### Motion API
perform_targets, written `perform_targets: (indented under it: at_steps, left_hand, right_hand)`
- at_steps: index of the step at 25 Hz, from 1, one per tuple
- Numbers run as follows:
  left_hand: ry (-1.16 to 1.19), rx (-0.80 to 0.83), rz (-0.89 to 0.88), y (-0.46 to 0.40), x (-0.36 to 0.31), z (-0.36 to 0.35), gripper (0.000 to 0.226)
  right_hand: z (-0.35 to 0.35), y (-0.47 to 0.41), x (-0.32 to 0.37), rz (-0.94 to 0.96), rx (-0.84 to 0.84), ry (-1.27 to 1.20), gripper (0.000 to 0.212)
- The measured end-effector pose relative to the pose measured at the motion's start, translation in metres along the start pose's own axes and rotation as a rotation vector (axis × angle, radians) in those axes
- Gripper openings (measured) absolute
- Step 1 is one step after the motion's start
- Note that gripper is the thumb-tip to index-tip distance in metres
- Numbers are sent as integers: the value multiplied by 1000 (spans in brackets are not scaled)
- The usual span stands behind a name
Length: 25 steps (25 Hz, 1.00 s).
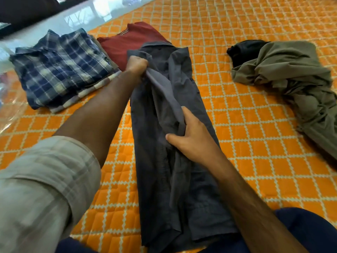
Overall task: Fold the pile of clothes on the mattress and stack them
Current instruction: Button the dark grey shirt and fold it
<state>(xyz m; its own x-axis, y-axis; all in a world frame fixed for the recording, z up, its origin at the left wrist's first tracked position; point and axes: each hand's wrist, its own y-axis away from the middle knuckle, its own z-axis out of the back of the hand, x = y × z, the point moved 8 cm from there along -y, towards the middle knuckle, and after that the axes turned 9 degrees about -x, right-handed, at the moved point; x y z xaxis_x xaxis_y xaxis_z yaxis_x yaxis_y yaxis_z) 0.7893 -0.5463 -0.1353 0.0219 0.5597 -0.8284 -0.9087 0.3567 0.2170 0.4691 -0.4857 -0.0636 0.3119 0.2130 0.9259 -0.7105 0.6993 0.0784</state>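
A dark grey shirt [182, 179] lies lengthwise down the middle of the orange quilted mattress [255, 134], collar at the far end. My left hand [136, 65] grips a bunched fold of the grey shirt near its shoulder. My right hand [189, 132] pinches the same fold lower down, near the shirt's middle, so the fabric is raised between both hands. At the far left a folded blue plaid shirt [60, 66] tops a stack of folded clothes. Beside that stack lies a folded maroon shirt [131, 41], partly under the grey collar.
An unfolded olive garment [295, 79] is heaped at the right, with a black garment [244, 50] at its far end. A glossy pale floor [54, 21] borders the mattress at the far left. My dark-trousered knee [310, 230] is at the bottom right.
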Motion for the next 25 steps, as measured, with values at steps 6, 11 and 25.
perform_targets:
  at_steps: [6, 11, 25]
  left_hand:
    - [239, 38, 62, -9, 45, 20, 18]
    - [447, 311, 245, 40, 68, 1, 24]
    - [507, 138, 316, -7, 99, -20, 33]
  right_hand:
    - [-30, 59, 38, 342, -42, 978, 93]
    - [-77, 101, -13, 77, 403, 680, 66]
    - [-43, 86, -126, -544, 249, 63, 40]
